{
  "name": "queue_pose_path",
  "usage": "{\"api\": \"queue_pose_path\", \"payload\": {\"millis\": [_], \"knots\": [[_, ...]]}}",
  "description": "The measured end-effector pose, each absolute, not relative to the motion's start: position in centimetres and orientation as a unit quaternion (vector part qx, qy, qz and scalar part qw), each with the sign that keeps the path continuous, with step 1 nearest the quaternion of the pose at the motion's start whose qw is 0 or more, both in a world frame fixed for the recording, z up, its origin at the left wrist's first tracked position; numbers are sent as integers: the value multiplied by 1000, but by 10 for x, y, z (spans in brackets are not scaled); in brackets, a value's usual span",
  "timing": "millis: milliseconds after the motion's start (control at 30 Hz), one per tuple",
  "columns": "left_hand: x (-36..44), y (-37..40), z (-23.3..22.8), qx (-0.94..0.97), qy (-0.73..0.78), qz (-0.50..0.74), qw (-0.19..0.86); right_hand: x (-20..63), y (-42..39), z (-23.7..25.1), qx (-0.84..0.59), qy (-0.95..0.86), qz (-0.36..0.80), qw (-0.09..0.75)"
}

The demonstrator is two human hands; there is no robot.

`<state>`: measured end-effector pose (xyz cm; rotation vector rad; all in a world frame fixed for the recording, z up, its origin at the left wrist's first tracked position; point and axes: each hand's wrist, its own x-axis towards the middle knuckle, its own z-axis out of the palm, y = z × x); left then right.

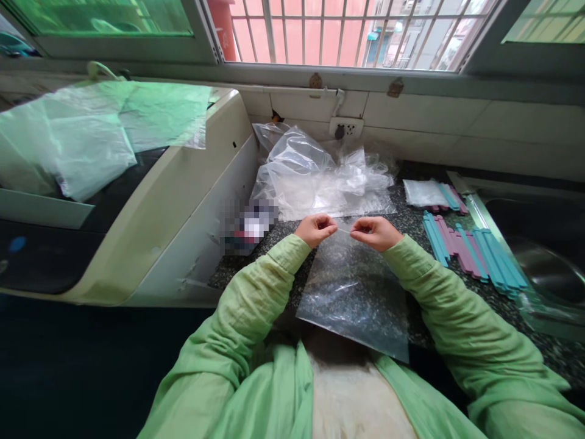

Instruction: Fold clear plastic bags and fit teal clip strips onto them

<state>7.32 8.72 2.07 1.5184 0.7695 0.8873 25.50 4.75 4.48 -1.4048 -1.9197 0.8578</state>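
Note:
Between my two hands a clear plastic bag [354, 292] hangs down toward me, its lower edge reaching past the counter's front. My left hand [316, 230] pinches the bag's top edge on the left. With thumb and fingers together, my right hand [376, 233] grips the same edge a short way to the right. A pale strip of the edge shows across the gap between the fingertips. Just beyond my hands lies a heap of clear plastic bags [315, 177], loosely piled on the dark speckled counter [411, 311].
Blue and purple flat strips [475, 256] lie to the right, beside a small packet of clear plastic [425, 192]. A metal sink [548, 262] is at far right. A large cream machine [192, 183] with plastic on top stands left. A wall socket [346, 127] is behind.

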Motion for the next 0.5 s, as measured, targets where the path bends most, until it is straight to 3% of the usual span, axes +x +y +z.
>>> {"api": "queue_pose_path", "payload": {"millis": [500], "knots": [[73,89,20,663,338,364,560,254,48,40,-526,-760,242,295]]}}
